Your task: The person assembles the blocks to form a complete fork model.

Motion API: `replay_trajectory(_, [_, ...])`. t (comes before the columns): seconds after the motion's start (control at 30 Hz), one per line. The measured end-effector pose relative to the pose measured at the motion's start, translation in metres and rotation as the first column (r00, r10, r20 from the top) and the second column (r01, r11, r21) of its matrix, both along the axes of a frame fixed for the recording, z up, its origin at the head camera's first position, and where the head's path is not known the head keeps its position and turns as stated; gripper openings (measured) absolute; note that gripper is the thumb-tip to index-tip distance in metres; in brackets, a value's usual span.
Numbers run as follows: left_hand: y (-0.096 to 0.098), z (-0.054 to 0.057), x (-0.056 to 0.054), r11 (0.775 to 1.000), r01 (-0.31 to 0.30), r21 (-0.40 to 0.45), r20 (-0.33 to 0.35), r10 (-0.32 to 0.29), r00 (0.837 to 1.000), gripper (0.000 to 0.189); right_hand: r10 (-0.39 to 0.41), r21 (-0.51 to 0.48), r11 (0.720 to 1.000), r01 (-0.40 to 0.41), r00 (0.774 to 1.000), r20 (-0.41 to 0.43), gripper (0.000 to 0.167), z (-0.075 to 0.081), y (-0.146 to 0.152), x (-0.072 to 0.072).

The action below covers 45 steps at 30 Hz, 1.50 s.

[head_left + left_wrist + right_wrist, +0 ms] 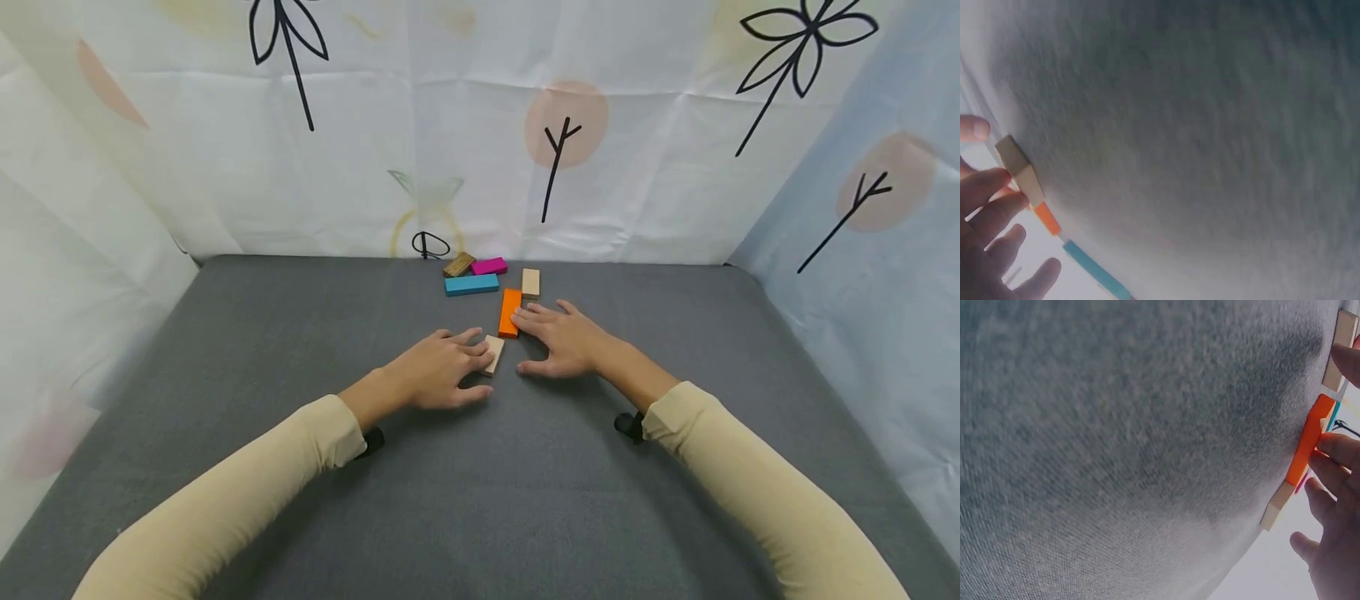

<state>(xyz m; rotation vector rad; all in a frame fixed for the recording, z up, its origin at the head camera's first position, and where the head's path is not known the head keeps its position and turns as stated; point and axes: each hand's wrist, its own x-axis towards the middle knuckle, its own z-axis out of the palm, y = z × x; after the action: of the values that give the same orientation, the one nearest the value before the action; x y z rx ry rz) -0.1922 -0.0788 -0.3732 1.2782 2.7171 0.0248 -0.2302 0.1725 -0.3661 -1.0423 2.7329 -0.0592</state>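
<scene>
My left hand (442, 369) reaches in from the left with fingers stretched out, fingertips on a pale wooden block (492, 356). That block (1019, 167) meets the fingertips along its side in the left wrist view. My right hand (564, 340) is spread, thumb apart. Its fingertips touch the right side of an orange block (509, 313), which also shows under the fingers (1335, 456) in the right wrist view. The orange block lies flat just beyond the first pale block. A second pale wooden block (531, 283) lies at its far right end.
A blue block (472, 285), a magenta block (489, 266) and a brown wooden block (458, 265) lie together near the back edge of the grey table (480, 500). White printed cloth (480, 125) hangs behind and on both sides.
</scene>
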Motion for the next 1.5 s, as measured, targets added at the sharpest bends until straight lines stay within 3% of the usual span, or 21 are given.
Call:
replay_trajectory(0.2, [0.004, -0.001, 0.001, 0.999, 0.016, 0.05, 0.01, -0.016, 1.0, 0.056, 0.016, -0.016, 1.0, -0.016, 0.999, -0.038, 0.079, 0.0, 0.001, 0.0])
replay_trajectory(0.43, [0.001, 0.002, -0.016, 0.988, 0.066, 0.141, 0.03, -0.071, 0.997, 0.039, -0.058, -0.085, 0.995, 0.055, 0.998, -0.031, 0.07, 0.001, -0.004, -0.01])
replay_trajectory(0.63, [-0.001, 0.002, -0.029, 0.989, 0.037, 0.143, 0.1, -0.052, 0.994, 0.037, -0.121, -0.088, 0.989, 0.119, 0.992, -0.023, 0.063, 0.0, -0.011, -0.024])
replay_trajectory(1.0, [-0.009, 0.0, -0.033, 0.98, 0.07, 0.186, 0.159, -0.1, 0.982, 0.043, -0.14, -0.105, 0.984, 0.143, 0.989, 0.041, 0.063, -0.006, -0.011, -0.03])
replay_trajectory(1.2, [-0.008, -0.003, -0.027, 0.975, 0.118, 0.187, 0.057, -0.131, 0.99, 0.041, -0.129, -0.123, 0.983, 0.135, 0.99, 0.059, 0.063, -0.005, -0.011, -0.027])
replay_trajectory(1.33, [-0.003, -0.005, -0.021, 0.968, 0.174, 0.179, -0.037, -0.171, 0.985, 0.038, -0.12, -0.133, 0.983, 0.127, 0.991, 0.06, 0.061, -0.004, -0.009, -0.023])
replay_trajectory(1.5, [0.003, -0.006, -0.013, 0.974, 0.189, 0.121, -0.094, -0.178, 0.98, 0.036, -0.092, -0.117, 0.988, 0.098, 0.994, 0.058, 0.056, -0.005, -0.008, -0.021])
